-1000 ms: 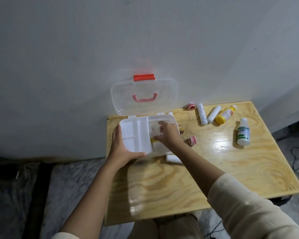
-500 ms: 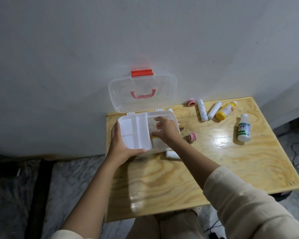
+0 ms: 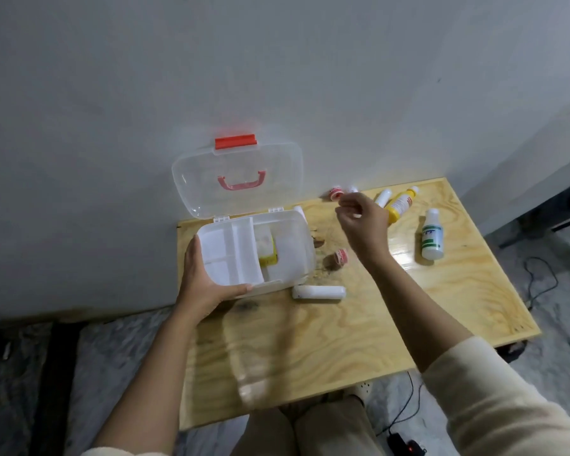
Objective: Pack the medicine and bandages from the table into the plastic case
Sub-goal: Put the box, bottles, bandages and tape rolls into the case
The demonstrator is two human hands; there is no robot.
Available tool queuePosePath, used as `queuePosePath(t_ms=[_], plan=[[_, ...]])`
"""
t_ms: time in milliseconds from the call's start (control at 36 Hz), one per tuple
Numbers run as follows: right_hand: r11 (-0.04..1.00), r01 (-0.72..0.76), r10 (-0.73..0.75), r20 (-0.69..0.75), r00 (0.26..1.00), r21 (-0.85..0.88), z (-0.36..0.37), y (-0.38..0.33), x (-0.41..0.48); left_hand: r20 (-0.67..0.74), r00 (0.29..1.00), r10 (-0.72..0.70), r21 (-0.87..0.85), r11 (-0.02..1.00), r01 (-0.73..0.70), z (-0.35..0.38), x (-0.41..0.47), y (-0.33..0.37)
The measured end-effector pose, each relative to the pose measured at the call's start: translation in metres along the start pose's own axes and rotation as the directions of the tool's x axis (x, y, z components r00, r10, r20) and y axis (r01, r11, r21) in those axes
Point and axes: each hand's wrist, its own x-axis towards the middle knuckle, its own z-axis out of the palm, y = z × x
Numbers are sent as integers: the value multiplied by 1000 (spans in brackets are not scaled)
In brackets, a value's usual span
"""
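Two bottles (image 3: 431, 240) with unreadable labels; yellow box (image 3: 266, 251) inside plastic case (image 3: 297, 238).

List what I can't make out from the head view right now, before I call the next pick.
- White roll behind the right hand: mostly covered by the hand.
- Labels on the yellow bottle and white bottle: too small to read.
- Yellow box in the plastic case: partly under the tray held by the left hand.
- Right fingertips: blurred, contact unclear.

L hand (image 3: 202, 284) far left, fingers spread, thumb curled in, gripping. R hand (image 3: 364, 222) raised farther right, fingers loosely curled, nothing in it; forearm bare, cream sleeve near elbow.
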Motion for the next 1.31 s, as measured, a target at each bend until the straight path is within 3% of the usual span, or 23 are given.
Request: queuePosePath(t_ms=[167,306,444,556,750,861,1028,1139,1222,1306], plan=[[947,-317,297,-248,922,-43,-52,69,20,-7,1000,-10,21,1000,10,0,3,-6],[852,-504,438,-338,833,-138,-70,113,20,-10,1000,-16,34,999,17,1,4,-9],[783,-614,547,-365,754,-95,-71,123,22,-4,999,-45,51,998,45,1,5,-12],[766,-636,563,-380,733,-92,-69,123,25,-8,999,-53,49,997,53,1,6,-13],[669,-732,692,-247,678,-133,-62,118,17,1,1000,-20,2,1000,20,1,4,-10],[689,-718,701,-164,694,-98,-56,116,9,5,1000,-25,-1,1000,25,0,3,-8],[652,-691,714,54,698,314,-41,113,-16,15,1000,-10,-19,1000,11,-2,2,-5],[683,-540,557,128,821,492,-32,90,-30,9,1000,-24,-10,1000,24,0,0,-3],[777,-400,368,165,915,486,-28,64,-36,8,1000,-24,-19,1000,24,-1,0,-2],[854,-279,199,219,955,439,-21,40,-37,0,1000,-16,-24,1000,16,-1,-1,0]])
